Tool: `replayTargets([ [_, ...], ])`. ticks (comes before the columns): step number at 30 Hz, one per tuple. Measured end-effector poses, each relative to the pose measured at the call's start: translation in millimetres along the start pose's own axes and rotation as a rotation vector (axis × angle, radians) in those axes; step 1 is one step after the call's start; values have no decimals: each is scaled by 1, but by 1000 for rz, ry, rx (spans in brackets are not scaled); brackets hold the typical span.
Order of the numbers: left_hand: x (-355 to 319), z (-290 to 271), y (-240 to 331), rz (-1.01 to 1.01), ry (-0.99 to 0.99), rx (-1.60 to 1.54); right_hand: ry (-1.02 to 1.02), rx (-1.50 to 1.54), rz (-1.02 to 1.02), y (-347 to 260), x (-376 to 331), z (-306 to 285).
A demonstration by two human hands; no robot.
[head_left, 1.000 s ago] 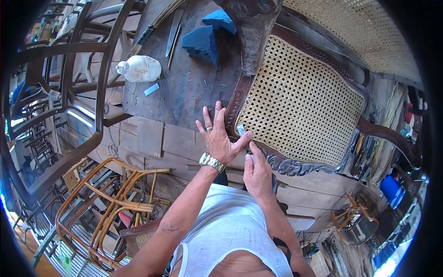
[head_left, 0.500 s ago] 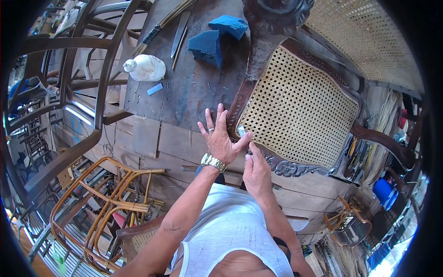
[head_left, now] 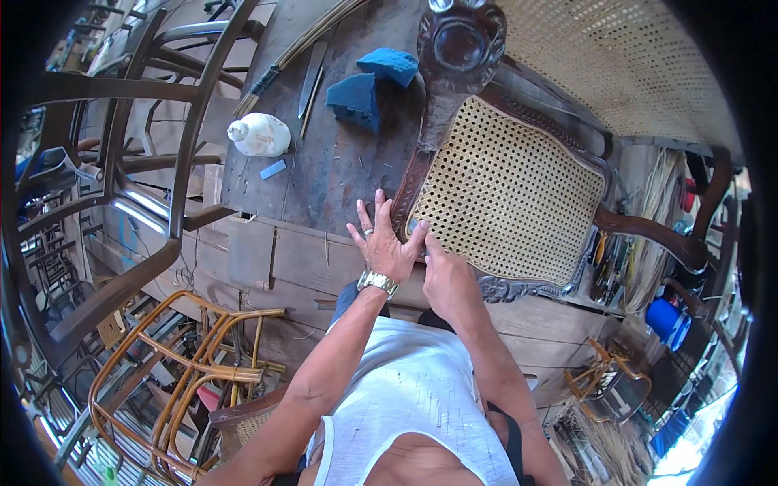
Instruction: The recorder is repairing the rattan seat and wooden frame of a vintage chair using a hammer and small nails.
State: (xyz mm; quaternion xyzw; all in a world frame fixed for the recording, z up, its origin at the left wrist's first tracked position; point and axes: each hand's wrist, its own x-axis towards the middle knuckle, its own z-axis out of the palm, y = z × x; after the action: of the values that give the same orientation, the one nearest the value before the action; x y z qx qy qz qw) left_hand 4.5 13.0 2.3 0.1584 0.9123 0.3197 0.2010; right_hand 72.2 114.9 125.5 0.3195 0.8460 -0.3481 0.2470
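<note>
A chair of dark carved wood (head_left: 519,287) lies on the worktop with its woven cane panel (head_left: 510,190) facing up. My left hand (head_left: 389,253) is open, fingers spread over the frame at the panel's near left corner. Its thumb reaches to a small pale blue piece (head_left: 414,225) at the cane's edge, partly covered. Close beside that thumb is my right hand (head_left: 450,281), closed, with its index finger stretched toward the same corner. Whatever the right fingers grip is hidden.
On the dark worktop (head_left: 312,190) lie two blue foam blocks (head_left: 353,102), a knife (head_left: 312,78), a white bottle (head_left: 263,135), a small blue block (head_left: 273,169) and a bundle of sticks (head_left: 304,39). Dark chair frames (head_left: 182,121) crowd the left; a rattan frame (head_left: 174,356) stands lower left.
The view has shifted slightly, so the chair sits further left. My right hand has turned knuckles up, its index finger now by the left thumb. The pale blue piece is more covered.
</note>
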Motion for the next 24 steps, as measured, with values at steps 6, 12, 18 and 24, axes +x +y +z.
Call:
replayTargets([
  [6, -2, -2, 2, 32, 21, 9, 125, -51, 4, -2, -6, 16],
  [12, 1, -29, -32, 217, -108, 9, 255, 275, -68, 23, -38, 20],
  [18, -3, -30, -37, 278, -36, 46, 331, 239, -53, 40, -24, 40],
  [24, 2, -26, -23, 274, 96, 83, 414, 371, -160, 34, -15, 44],
])
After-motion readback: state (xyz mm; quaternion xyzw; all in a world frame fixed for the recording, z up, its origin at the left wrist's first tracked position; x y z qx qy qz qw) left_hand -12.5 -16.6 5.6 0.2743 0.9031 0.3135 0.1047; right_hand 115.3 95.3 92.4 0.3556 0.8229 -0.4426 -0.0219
